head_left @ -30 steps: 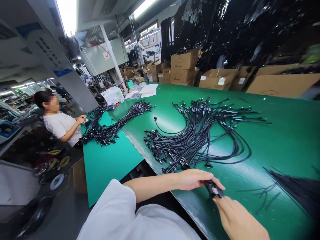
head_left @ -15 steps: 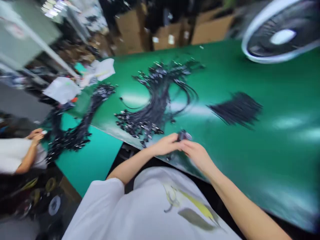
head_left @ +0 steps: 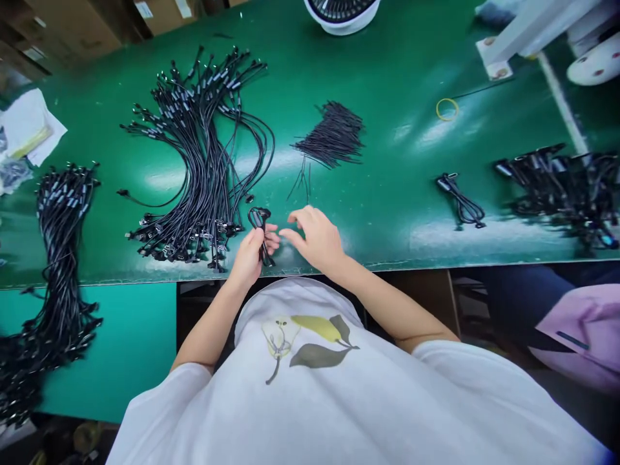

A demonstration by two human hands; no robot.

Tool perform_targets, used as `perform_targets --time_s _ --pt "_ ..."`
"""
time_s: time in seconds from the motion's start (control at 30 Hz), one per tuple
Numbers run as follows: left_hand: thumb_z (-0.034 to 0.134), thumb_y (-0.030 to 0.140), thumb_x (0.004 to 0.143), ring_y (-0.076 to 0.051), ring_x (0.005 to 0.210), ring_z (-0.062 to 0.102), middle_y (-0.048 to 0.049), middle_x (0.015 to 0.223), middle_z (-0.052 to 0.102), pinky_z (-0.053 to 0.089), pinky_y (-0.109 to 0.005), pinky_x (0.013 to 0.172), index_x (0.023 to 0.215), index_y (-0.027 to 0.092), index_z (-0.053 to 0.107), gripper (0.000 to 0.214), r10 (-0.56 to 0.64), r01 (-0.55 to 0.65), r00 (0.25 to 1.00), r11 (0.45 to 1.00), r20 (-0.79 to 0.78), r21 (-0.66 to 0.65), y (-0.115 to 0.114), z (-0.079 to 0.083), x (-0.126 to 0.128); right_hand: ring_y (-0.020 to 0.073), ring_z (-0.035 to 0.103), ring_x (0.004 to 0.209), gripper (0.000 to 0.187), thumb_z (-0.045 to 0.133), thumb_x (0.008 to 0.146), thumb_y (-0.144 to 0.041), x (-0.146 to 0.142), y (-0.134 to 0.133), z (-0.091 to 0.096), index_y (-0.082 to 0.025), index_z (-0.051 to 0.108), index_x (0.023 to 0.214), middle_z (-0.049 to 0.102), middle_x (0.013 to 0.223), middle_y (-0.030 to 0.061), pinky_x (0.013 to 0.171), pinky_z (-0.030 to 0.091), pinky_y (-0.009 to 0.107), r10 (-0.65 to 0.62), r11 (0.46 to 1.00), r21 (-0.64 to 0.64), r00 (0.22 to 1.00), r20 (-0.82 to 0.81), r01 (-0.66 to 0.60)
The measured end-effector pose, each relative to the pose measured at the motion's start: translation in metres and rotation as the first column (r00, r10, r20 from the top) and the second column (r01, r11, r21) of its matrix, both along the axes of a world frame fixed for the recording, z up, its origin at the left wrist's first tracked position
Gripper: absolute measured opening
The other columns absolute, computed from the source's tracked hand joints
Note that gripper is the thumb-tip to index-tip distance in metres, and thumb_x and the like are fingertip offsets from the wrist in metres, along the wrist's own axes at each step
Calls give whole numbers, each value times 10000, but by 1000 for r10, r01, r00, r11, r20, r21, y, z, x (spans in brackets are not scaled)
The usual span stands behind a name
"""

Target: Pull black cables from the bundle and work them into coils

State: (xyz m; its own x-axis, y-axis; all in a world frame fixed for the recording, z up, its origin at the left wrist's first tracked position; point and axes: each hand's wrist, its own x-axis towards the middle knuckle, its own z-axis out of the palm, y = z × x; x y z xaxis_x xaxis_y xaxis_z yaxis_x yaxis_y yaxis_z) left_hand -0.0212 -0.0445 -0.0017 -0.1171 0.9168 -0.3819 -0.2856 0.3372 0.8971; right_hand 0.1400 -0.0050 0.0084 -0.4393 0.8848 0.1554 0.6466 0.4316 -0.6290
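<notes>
A folded black cable (head_left: 259, 218) is gripped upright in my left hand (head_left: 248, 256), close to the table's front edge. My right hand (head_left: 317, 240) is just to the right of it, thumb and fingers apart with nothing between them. Left of my hands lies a large bunch of loose black cables (head_left: 206, 155) with connectors at both ends. Beyond my right hand is a pile of short black ties (head_left: 334, 134), with a few strays at its near side. A single bundled cable (head_left: 461, 201) lies farther right.
A heap of bundled cables (head_left: 562, 194) covers the right end of the green table (head_left: 397, 194). Another long bunch of cables (head_left: 62, 245) hangs over the left edge. A fan (head_left: 341, 16) stands at the back, and a yellow ring (head_left: 446, 109) lies near a white metal bracket (head_left: 513, 45).
The view has swung to the right. My hands were together at the cable; now my right hand is off it and spread, while the left keeps hold.
</notes>
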Motion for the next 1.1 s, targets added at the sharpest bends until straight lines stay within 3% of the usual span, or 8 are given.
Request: perform_targets --time_s 0.1,0.2,0.37,0.53,0.63,0.73,0.97,1.1 --pt "605 462 871 -88 605 546 21 648 560 482 -221 630 890 178 635 286 55 -60 994 997 98 54 7 -2 5 257 539 1171 631 476 916 -577 -5 -5 -1 -132 451 1362 547 1310 167 964 453 391 107 994 -22 985 -136 -111" --pt "603 453 878 -122 887 631 -18 896 657 502 -262 856 921 186 639 273 62 -78 987 991 148 106 11 -2 15 277 450 1301 733 481 931 -502 -19 -15 -12 -74 270 1488 423 1456 204 1017 432 396 102 994 -38 989 -104 -107" --pt "497 565 906 -231 1224 549 -98 1269 621 459 -373 1000 1181 200 620 473 -80 99 984 988 -157 117 12 3 9 239 567 994 549 271 981 -200 -18 -7 -29 -2 260 1492 610 1152 197 850 420 369 11 998 55 993 117 -18" --pt "565 518 884 -239 1278 496 -112 1385 543 400 -383 1063 1326 234 538 526 138 272 642 879 -754 392 16 20 -28 206 490 835 494 242 988 -150 7 6 -33 -148 418 1450 601 1014 135 736 324 348 22 969 230 963 269 -86" --pt "505 475 927 -230 1127 573 -107 1175 665 425 -379 1005 1218 223 632 406 142 473 385 818 -912 327 20 32 -37 187 457 801 491 294 999 -186 11 8 -30 -244 385 1478 570 968 98 715 301 330 48 960 252 957 286 -123" --pt "468 484 939 -217 915 593 -97 988 698 450 -365 889 1219 212 635 424 189 482 235 829 -953 283 23 38 -34 174 434 761 511 271 995 -159 12 10 -27 -323 400 1462 547 914 71 702 293 321 102 955 240 954 282 -173" --pt "468 508 931 -186 696 511 -48 672 579 398 -318 719 812 177 642 392 266 409 72 871 -961 271 17 37 -17 181 421 740 416 258 1000 -198 16 21 -24 -189 603 1231 581 888 93 661 272 335 104 930 303 939 328 -209" --pt "333 475 982 -189 710 512 -55 652 532 404 -340 760 647 192 527 480 188 330 116 919 -975 216 15 28 -11 173 430 741 424 244 1000 -199 19 27 -26 -196 588 1248 596 924 95 652 275 330 60 938 310 956 287 -152"
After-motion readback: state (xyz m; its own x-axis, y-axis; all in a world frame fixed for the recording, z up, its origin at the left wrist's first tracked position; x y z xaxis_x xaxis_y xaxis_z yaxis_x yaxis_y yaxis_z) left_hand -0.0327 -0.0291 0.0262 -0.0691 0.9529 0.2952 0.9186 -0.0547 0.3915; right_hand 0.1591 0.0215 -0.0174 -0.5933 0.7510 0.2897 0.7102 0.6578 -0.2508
